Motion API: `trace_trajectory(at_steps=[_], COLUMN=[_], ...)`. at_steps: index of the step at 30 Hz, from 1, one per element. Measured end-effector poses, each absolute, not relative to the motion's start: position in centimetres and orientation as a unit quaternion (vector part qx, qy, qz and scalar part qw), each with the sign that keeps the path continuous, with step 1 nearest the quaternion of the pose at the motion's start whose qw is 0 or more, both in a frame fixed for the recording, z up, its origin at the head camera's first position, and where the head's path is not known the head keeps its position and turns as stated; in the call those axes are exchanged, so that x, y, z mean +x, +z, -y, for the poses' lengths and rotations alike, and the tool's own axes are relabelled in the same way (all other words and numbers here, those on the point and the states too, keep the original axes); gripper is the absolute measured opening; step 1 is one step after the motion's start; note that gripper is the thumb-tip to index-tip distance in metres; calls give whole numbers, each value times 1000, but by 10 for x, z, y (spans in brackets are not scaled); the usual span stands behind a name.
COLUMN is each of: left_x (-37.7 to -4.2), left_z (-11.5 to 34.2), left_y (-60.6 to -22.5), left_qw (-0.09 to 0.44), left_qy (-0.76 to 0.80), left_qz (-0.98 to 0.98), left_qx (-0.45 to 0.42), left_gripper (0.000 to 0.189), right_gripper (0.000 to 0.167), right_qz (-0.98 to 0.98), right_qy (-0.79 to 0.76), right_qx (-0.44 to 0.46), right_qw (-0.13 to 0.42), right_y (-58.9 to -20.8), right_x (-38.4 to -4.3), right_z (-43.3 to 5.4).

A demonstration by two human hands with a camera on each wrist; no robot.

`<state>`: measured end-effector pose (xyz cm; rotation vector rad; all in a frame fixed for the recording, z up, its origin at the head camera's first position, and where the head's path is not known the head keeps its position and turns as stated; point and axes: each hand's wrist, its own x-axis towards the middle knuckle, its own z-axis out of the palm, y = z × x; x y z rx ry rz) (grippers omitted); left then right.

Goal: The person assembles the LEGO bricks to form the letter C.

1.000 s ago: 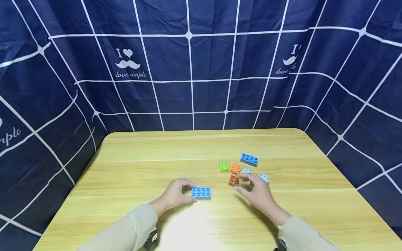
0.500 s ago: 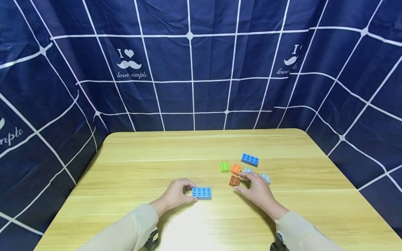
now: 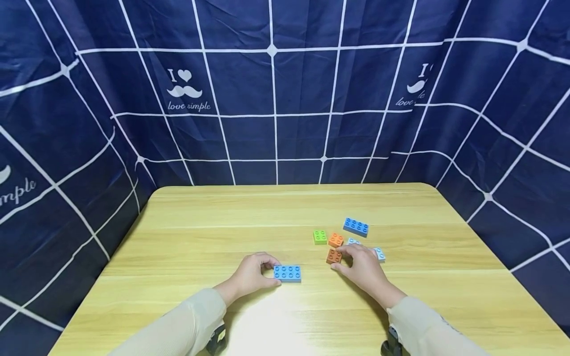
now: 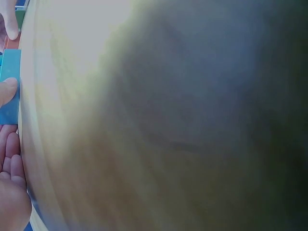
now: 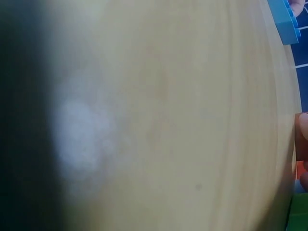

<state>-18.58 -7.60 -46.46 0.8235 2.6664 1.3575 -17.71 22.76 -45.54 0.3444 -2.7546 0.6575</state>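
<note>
My left hand (image 3: 250,277) pinches a long blue building brick (image 3: 287,273) by its left end, thumb on the near side; the brick is at the table's middle, studs up. In the left wrist view this blue brick (image 4: 10,109) shows at the left edge. To the right, my right hand (image 3: 364,269) holds a small square brown brick (image 3: 332,256) between thumb and fingers. The brown brick (image 5: 301,139) appears at the right edge of the right wrist view, partly covered by fingers.
Just beyond the right hand lie a lime green brick (image 3: 319,237), an orange brick (image 3: 336,240) and a long dark blue brick (image 3: 356,227). Two light blue bricks (image 3: 380,254) are partly hidden by that hand. A green brick (image 5: 299,211) shows in the right wrist view. Dark curtains (image 3: 249,138) surround the table.
My right hand has shifted slightly left and closer around the brown brick, covering the green brick that showed beneath it. The left hand keeps its grip on the blue brick.
</note>
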Motion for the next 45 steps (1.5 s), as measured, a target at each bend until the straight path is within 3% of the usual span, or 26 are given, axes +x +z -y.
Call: trace_trajectory(at_steps=[12, 24, 45], left_x=[-186, -185, -185], left_z=[77, 76, 77], left_y=[-466, -467, -466], left_qw=[16, 23, 20], left_qy=[441, 440, 446], left_qz=[-857, -859, -850], left_qx=[265, 263, 279], left_gripper=[31, 31, 26], right_gripper=[42, 41, 41], right_qz=[933, 924, 897], right_qy=[283, 331, 323], right_qx=[153, 170, 293], right_qw=[159, 93, 76], right_y=[-450, -438, -439], right_x=[-175, -174, -175], right_z=[-212, -170, -123])
